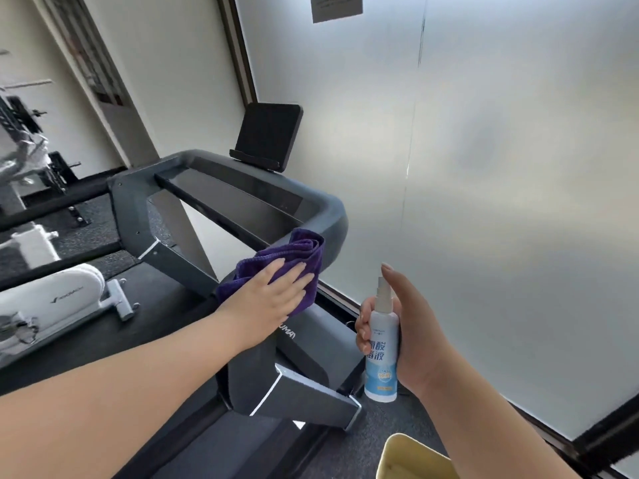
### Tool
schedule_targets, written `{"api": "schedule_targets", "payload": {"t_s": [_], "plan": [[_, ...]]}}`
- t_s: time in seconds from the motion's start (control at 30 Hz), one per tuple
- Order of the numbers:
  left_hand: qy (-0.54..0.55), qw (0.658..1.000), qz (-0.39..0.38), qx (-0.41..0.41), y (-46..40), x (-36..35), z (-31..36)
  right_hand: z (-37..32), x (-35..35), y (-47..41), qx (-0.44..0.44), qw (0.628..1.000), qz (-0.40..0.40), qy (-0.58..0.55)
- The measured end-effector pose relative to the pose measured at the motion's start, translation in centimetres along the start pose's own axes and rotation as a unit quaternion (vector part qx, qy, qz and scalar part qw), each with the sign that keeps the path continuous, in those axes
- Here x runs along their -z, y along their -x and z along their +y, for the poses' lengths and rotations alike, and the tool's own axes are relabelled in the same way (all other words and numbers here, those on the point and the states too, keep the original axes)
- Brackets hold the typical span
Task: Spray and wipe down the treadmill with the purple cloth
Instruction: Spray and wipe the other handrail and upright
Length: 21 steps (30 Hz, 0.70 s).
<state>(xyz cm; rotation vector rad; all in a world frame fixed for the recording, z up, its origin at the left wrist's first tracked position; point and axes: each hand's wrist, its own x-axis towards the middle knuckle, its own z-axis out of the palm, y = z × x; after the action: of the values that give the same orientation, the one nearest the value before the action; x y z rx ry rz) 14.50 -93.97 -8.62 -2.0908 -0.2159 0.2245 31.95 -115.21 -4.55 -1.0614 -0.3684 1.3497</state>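
The dark grey treadmill [145, 198] fills the middle of the view, with a black screen [268, 136] standing on its console. A bunched purple cloth [294, 252] lies on the right handrail. My left hand [273, 292] presses flat on the cloth with straight fingers. To the right, my right hand [404, 326] grips a white and blue spray bottle [382, 347] upright, its nozzle at the top and the index finger raised above it. The bottle hangs beside the handrail, clear of the treadmill.
A frosted glass wall [501, 202] runs close along the right. White gym equipment [52, 302] and black weight racks [31, 160] stand at the left on dark floor mats. A pale yellow container [411, 458] sits at the bottom edge.
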Motion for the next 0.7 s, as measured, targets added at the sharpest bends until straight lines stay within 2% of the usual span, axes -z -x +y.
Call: {"api": "schedule_targets", "payload": {"t_s": [0.2,0.37,0.7], "plan": [[0.039,0.997,0.035,0.048,8.6,-1.2,1.5,1.4,-3.2,-0.4,-0.024,0.998,-0.053,0.027],[0.032,0.998,0.016,0.060,14.6,-2.2,2.9,2.6,-5.9,-0.5,-0.034,0.993,-0.094,0.059],[0.116,0.966,0.003,0.230,11.1,0.3,4.0,3.7,-7.4,-0.3,-0.071,0.991,-0.095,0.059]]}}
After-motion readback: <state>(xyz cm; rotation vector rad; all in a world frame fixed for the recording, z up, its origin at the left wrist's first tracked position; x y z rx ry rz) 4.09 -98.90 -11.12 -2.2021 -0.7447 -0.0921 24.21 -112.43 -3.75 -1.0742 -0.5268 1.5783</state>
